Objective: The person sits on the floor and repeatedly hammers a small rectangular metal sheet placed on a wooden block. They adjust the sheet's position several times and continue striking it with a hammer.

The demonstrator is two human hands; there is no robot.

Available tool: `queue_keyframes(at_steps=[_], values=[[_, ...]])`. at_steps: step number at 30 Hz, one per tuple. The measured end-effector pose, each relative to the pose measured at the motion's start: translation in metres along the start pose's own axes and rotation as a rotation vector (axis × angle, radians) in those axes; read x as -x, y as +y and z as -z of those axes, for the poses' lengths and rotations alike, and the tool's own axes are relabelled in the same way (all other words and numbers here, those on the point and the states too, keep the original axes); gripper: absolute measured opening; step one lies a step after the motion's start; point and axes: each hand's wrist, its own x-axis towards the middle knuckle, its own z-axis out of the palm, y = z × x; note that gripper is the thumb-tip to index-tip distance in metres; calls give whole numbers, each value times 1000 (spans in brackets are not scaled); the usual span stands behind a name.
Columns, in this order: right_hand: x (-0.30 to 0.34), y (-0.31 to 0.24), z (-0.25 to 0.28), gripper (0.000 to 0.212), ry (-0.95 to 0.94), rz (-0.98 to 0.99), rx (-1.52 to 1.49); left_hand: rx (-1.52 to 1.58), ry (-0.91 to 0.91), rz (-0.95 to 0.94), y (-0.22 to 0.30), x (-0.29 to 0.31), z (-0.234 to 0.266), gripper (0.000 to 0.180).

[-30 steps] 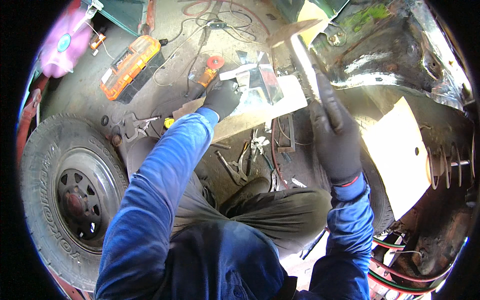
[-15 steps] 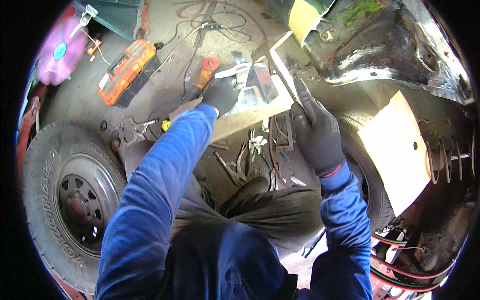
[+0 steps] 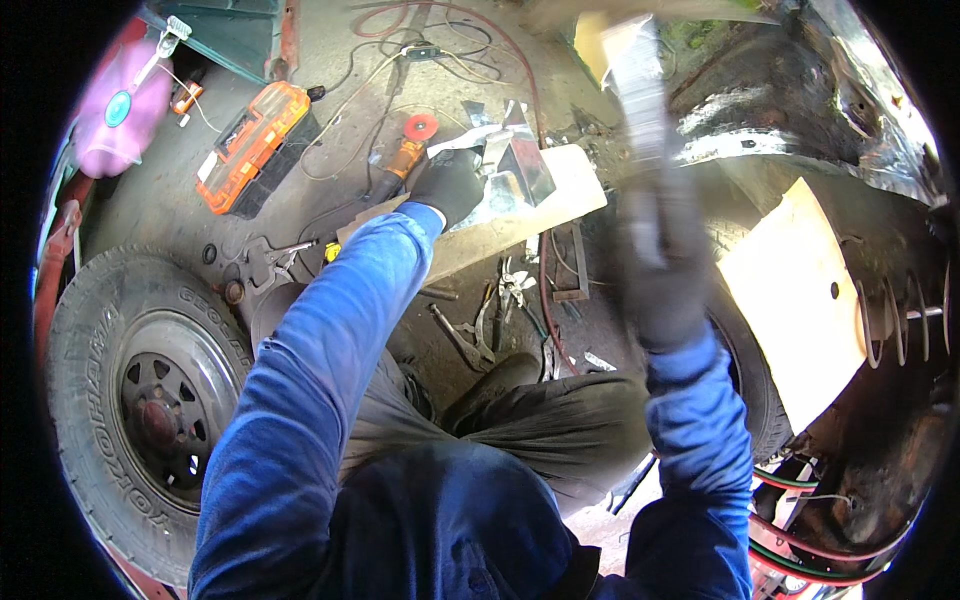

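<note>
My left hand, in a dark glove, is closed at the left end of a bent, shiny sheet metal piece, holding it on a wooden board. The exact grip of its fingers is hidden under the hand. My right hand, also gloved and smeared by motion, grips a hammer by its handle. The hammer is raised off to the right of the board, its head a blur at the top edge of the view.
An angle grinder lies left of the board, with an orange toolbox beyond. Pliers and other tools lie below the board. A tyre stands at left; a tan panel leans at right. Cables and a hose cross the floor.
The hammer has swung up and to the right, away from the sheet metal, along with my right hand. My left hand has shifted slightly right and stays at the metal.
</note>
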Motion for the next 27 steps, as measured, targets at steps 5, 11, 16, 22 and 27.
queue_keyframes(at_steps=[5, 11, 16, 22, 27], values=[[22, 8, -17, 51, -302, -151, 70, 47, 68, -26, -6, 6, -7, 47], [19, 17, -10, 50, -124, -136, -126, 241, 85, 207, -14, 19, -7, 43], [-9, 1, 9, 51, -38, -196, -270, 149, 85, 23, -10, 3, -7, 41], [-32, -11, 26, 50, 285, -109, -240, 86, 2, 17, 5, -11, 0, 38], [2, 12, -10, 45, -447, -285, 149, -63, -40, -33, 14, -15, -1, 37]])
